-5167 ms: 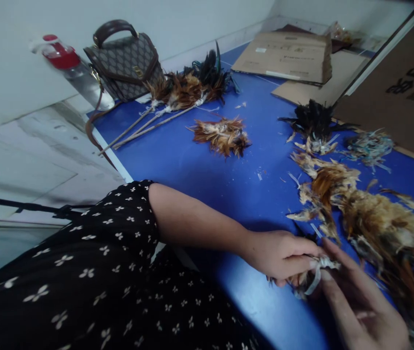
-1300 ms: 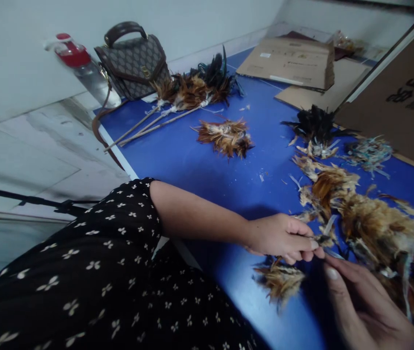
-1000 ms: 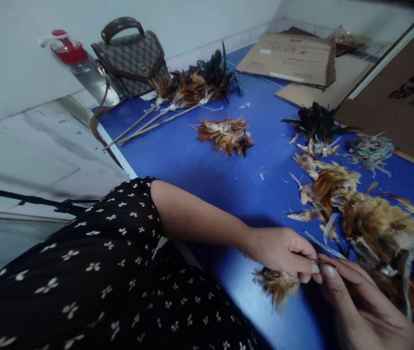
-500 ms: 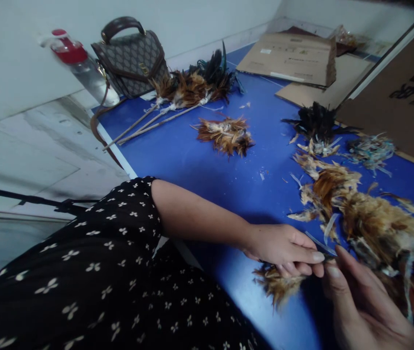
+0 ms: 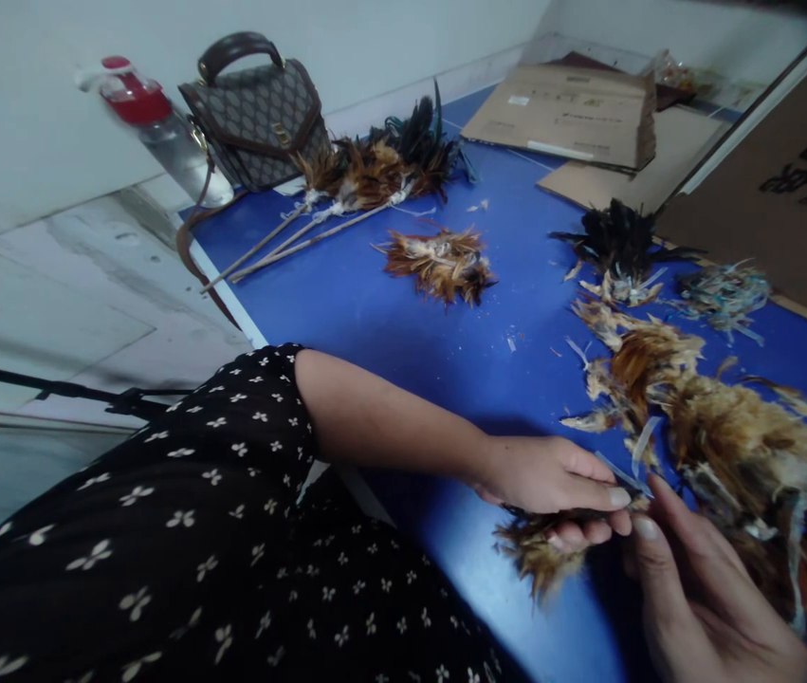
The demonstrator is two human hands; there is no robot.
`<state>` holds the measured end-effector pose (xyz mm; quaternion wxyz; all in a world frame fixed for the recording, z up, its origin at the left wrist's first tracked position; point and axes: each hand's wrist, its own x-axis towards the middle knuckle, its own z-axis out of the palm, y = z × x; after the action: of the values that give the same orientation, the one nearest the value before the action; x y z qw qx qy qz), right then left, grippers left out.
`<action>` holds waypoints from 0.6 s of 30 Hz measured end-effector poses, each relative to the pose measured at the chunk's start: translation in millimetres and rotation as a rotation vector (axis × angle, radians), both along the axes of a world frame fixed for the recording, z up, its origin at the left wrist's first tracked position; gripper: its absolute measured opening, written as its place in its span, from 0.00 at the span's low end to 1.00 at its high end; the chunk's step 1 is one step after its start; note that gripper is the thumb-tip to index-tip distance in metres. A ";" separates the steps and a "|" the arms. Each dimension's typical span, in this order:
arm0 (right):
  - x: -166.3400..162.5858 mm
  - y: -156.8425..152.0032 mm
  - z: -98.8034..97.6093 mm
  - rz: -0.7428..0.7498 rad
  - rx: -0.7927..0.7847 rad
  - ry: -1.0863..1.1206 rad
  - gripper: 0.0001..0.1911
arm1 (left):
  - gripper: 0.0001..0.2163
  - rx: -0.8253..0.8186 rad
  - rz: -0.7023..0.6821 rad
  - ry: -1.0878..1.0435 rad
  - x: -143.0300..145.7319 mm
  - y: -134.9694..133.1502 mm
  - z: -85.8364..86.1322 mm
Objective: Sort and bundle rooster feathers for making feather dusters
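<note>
My left hand [image 5: 552,489] is closed round a bunch of brown feathers [image 5: 545,562], whose fluffy ends stick out below the fingers. The bunch's narrow end shows past my left thumb. At that end my right hand [image 5: 716,588] has its thumb and forefinger tips in a loose pinch; how firmly they grip is hard to see. A thin translucent strip [image 5: 620,470] runs along the bunch to the right forefinger. Just beyond the right hand lies a heap of tan and brown feathers [image 5: 744,427] with pale strips among them.
On the blue table [image 5: 346,323] lie a small feather bunch [image 5: 438,264], black feathers [image 5: 613,242] and a tangle of pale strips [image 5: 723,292]. Farther back are feather-topped sticks [image 5: 282,251], a handbag [image 5: 261,123], a red-capped bottle [image 5: 168,133] and flattened cardboard [image 5: 566,109].
My right thumb has shifted slightly left, and more of the bunch's narrow end shows between the hands. The left fingers have moved a little; the table things are unchanged.
</note>
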<state>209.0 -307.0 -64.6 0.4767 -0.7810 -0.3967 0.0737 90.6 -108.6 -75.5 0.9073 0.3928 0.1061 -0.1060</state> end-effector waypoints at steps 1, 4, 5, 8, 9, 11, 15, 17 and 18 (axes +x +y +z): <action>-0.5 0.1 0.5 -0.016 -0.012 0.004 0.27 | 0.20 -0.001 0.000 -0.005 0.0 -0.2 -0.6; -1.0 0.3 1.9 -0.016 -0.024 -0.006 0.28 | 0.20 0.019 0.004 0.000 0.2 -0.5 -1.3; -0.6 0.3 1.9 -0.011 -0.024 -0.011 0.27 | 0.20 0.032 0.006 0.002 0.2 -0.4 -1.0; 2.0 0.0 0.0 0.008 -0.020 -0.022 0.25 | 0.19 0.084 -0.004 -0.001 -0.4 0.9 1.5; 3.1 -0.2 -1.3 0.014 -0.020 -0.022 0.25 | 0.19 0.101 -0.011 -0.001 -0.8 1.5 2.7; 5.1 -1.0 -4.1 0.024 -0.024 -0.023 0.25 | 0.18 0.130 -0.028 -0.004 -1.9 2.9 5.0; 8.3 -2.8 -8.7 0.036 -0.020 -0.004 0.24 | 0.16 0.155 -0.046 -0.020 -2.9 5.1 7.4; 11.0 -3.5 -10.2 0.053 -0.007 0.002 0.23 | 0.15 0.162 -0.047 -0.023 -2.7 5.3 7.5; 12.7 -3.8 -10.9 0.068 0.002 -0.002 0.22 | 0.15 0.165 -0.046 -0.022 -2.4 5.2 7.4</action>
<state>221.7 -310.8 -75.4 0.4743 -0.7668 -0.4233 0.0888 88.2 -103.4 -68.0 0.8703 0.4697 0.0952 -0.1135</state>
